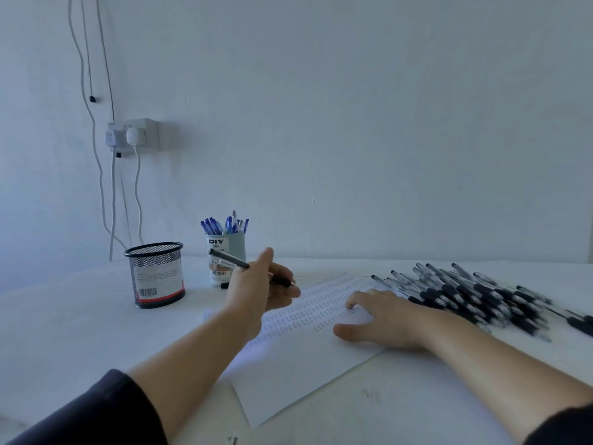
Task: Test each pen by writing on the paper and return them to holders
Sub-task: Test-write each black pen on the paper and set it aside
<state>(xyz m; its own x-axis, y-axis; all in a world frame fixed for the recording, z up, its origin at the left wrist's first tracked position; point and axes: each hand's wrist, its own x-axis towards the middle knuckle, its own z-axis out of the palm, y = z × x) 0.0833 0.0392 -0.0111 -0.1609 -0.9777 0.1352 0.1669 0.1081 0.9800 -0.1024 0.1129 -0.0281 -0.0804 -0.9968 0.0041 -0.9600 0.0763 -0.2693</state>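
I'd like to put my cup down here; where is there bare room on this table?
Bare white table lies left of the black mesh holder, and near the front edge, right of the white paper sheet. It is crowded at right, where the heap of black pens spreads.

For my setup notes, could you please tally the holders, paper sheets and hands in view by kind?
Mesh holder: 1
Blue holder: 1
Paper: 1
Hands: 2, left hand gripping a pen, right hand flat on the paper
Total: 5
The pen pile is too tangled to count.
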